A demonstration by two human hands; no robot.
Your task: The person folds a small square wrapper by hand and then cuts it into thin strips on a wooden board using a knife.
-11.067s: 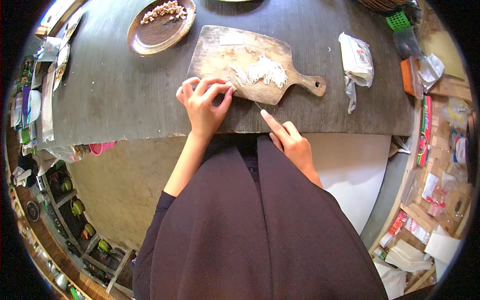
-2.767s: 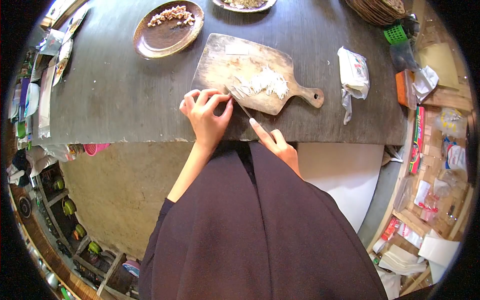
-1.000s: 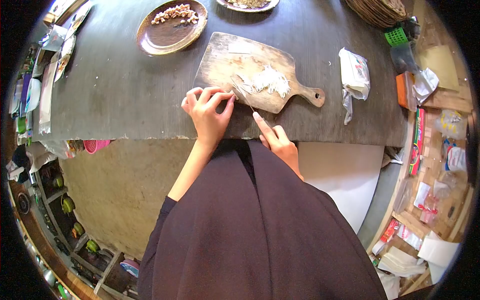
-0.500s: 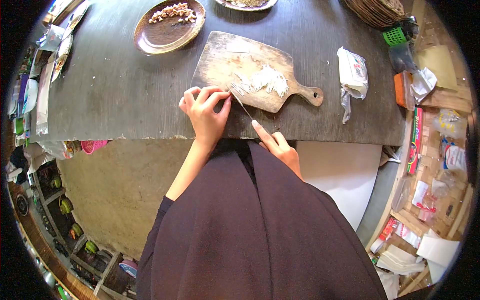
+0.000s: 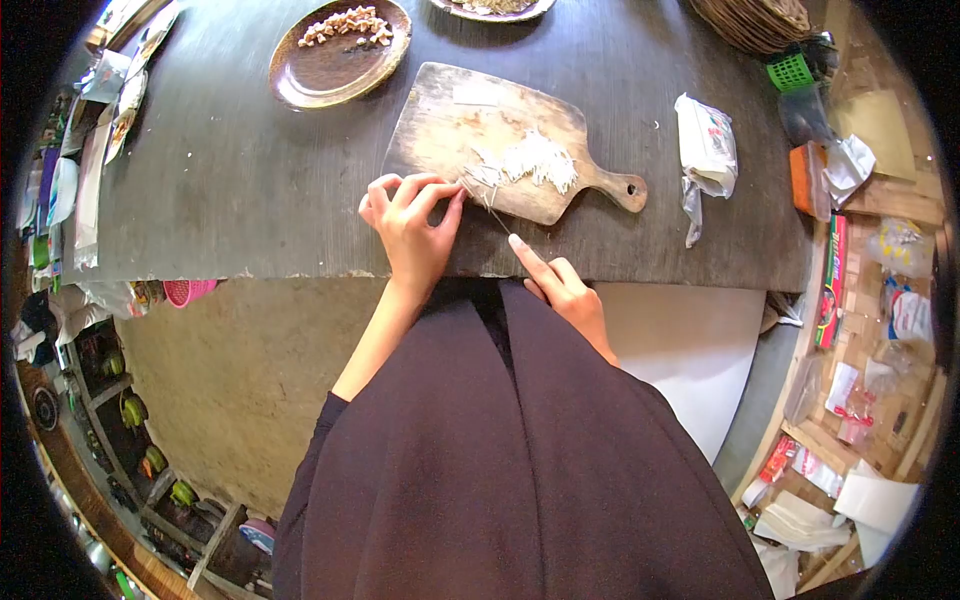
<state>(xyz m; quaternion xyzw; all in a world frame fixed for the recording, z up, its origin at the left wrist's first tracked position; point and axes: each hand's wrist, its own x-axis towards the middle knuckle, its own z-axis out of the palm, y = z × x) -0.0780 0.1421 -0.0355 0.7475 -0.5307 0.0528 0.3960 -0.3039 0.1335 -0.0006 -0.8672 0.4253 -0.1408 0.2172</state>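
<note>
A wooden cutting board (image 5: 495, 115) with a handle pointing right lies on the dark table. Thin white strips (image 5: 540, 160) are heaped on its near right part, with looser ones towards my left hand. My left hand (image 5: 410, 230) is closed in a pinch at the board's near left edge; whatever its fingertips hold is too small to make out. In my right hand (image 5: 562, 288) is a knife (image 5: 500, 220), with the forefinger stretched along it. Its thin blade reaches over the board's near edge, beside the left fingertips and the loose strips.
Beyond the board stands a brown plate (image 5: 325, 82) with small tan cubes. Another plate (image 5: 490, 12) is cut off at the top. A white plastic packet (image 5: 706, 145) lies right of the board, and a woven basket (image 5: 752, 22) sits at the far right. Shelves (image 5: 870, 380) flank the table.
My right hand and the knife have shifted slightly right and the blade's angle has changed. More loose strips lie spread near the blade. My left hand has hardly moved.
</note>
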